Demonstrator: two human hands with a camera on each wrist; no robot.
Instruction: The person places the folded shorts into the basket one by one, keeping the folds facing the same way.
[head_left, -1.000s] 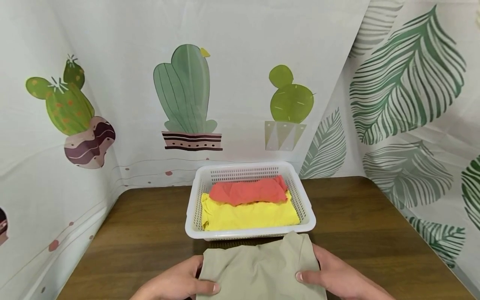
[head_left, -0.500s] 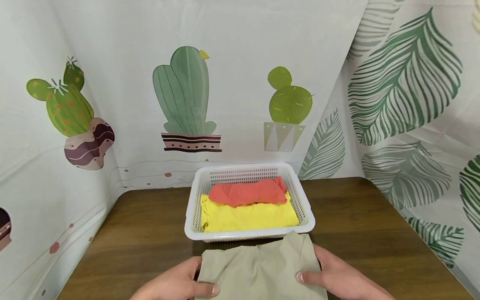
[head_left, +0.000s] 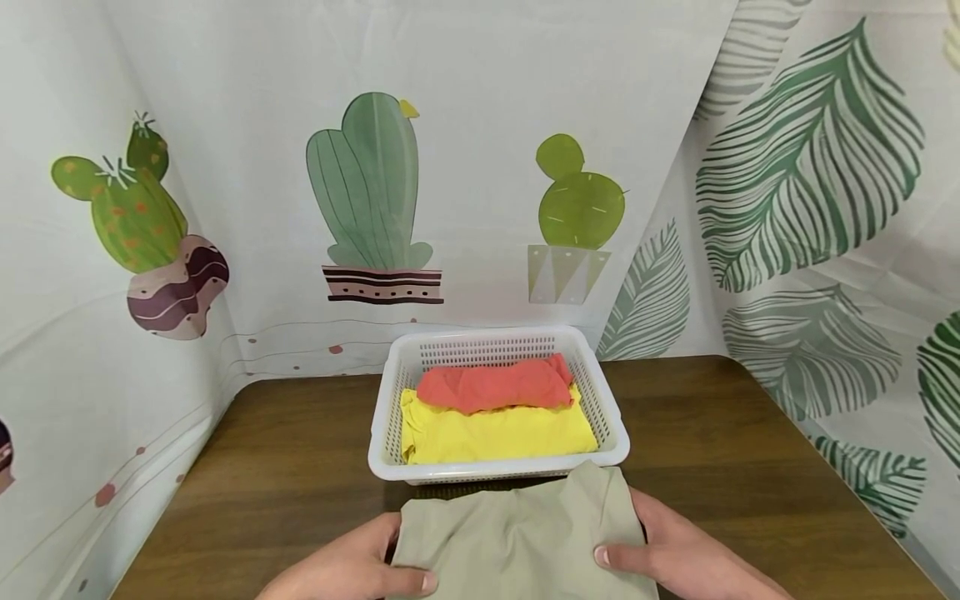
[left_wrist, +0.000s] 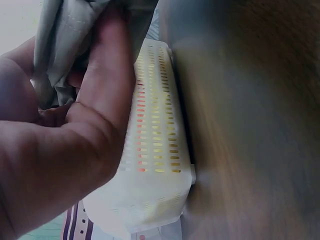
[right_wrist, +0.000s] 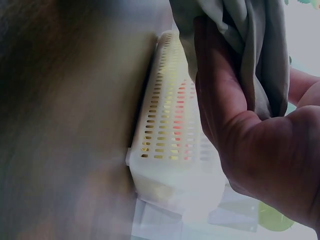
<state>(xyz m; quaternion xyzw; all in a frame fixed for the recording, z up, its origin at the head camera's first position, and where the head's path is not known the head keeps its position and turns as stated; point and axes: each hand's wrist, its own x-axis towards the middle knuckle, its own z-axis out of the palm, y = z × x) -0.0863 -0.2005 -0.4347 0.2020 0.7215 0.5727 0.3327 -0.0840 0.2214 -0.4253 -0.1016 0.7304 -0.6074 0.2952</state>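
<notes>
A folded grey-green cloth garment (head_left: 517,542) spans the space between my two hands at the bottom of the head view. My left hand (head_left: 356,560) grips its left side, thumb on top and fingers underneath. On the opposite side my right hand (head_left: 678,546) holds it the same way. Both wrist views show layers of the cloth (left_wrist: 65,45) pinched between thumb and fingers, raised over the table. Just beyond the garment stands a white plastic basket (head_left: 381,433). Inside it, a rolled red cloth (head_left: 495,386) lies behind a folded yellow cloth (head_left: 502,433).
The brown wooden table (head_left: 292,467) carries the basket near its back edge. White curtains (head_left: 480,67) printed with cacti and leaves hang behind the table and along both sides. The basket's slotted side wall (right_wrist: 165,115) faces the hands.
Almost nothing differs. Both hands keep their grip on the garment and stay nearly in place, drifting very slightly apart. The head view has shifted a little.
</notes>
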